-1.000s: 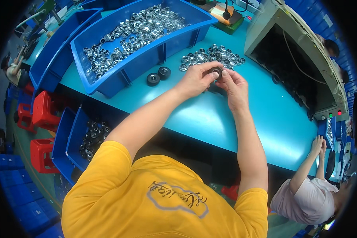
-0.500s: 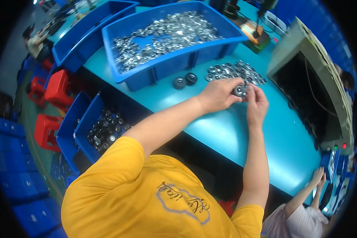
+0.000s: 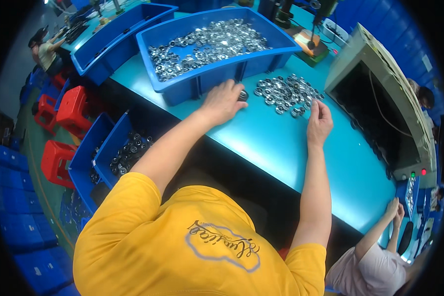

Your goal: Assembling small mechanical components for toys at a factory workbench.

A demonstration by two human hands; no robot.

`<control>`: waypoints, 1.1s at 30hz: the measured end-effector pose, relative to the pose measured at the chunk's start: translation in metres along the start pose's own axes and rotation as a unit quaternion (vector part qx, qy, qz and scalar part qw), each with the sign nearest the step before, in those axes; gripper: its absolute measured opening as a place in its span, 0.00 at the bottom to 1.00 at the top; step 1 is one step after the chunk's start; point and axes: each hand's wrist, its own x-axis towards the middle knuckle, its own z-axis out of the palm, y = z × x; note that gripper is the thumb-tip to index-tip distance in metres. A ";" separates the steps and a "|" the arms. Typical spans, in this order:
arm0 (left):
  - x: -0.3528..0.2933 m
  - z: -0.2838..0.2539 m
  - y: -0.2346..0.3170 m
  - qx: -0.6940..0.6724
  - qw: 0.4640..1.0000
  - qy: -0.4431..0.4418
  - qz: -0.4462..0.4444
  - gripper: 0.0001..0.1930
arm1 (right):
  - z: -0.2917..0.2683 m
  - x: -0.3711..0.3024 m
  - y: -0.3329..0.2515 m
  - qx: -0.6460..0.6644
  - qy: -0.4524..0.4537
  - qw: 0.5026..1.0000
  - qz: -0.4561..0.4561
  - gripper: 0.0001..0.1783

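Observation:
My left hand (image 3: 221, 103) rests on the table at the front of the large blue bin, its fingers curled over a black wheel (image 3: 243, 95) whose edge shows beside the fingertips. The palm hides whatever else lies beneath it. My right hand (image 3: 320, 123) is at the right side of a loose pile of small shiny metal bearings (image 3: 286, 93). Its thumb and fingers are drawn together in a pinch, and anything between them is too small to make out.
The large blue bin (image 3: 217, 71) holds many more metal bearings. A beige machine (image 3: 380, 98) with a dark opening stands at the right. Blue crates of black wheels (image 3: 128, 153) sit below the table's left edge, near red stools (image 3: 74, 111). A co-worker (image 3: 372, 269) sits at the lower right.
My hands have parted. The left moved left from beside the pile to the black wheels on the table, while the right stayed near the pile. The wheel held between them no longer shows there.

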 end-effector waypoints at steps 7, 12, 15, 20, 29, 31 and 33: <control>-0.113 -0.075 -0.004 0.008 0.997 0.075 -0.018 0.23 | -0.019 0.008 -0.004 0.017 0.122 0.992 -0.013 0.11; -0.259 -0.109 -0.079 0.106 0.970 0.026 -0.219 0.23 | -0.018 0.001 -0.017 0.040 0.124 0.991 0.035 0.12; -0.338 -0.111 -0.134 0.245 0.931 -0.079 -0.258 0.21 | -0.025 0.010 0.007 0.026 0.130 0.990 0.053 0.14; -0.245 -0.107 -0.081 0.110 0.984 0.014 -0.140 0.13 | -0.094 0.054 0.065 -0.268 0.087 0.958 0.045 0.13; -0.007 -0.028 0.078 -0.231 0.955 0.035 0.182 0.09 | -0.162 0.087 0.084 -0.515 0.026 0.841 0.164 0.24; 0.026 -0.010 0.103 -0.271 0.936 0.014 0.226 0.09 | -0.160 0.092 0.084 -0.524 0.027 0.839 0.147 0.22; 0.054 0.006 0.125 -0.313 0.918 -0.014 0.242 0.09 | -0.159 0.094 0.084 -0.526 0.022 0.842 0.118 0.19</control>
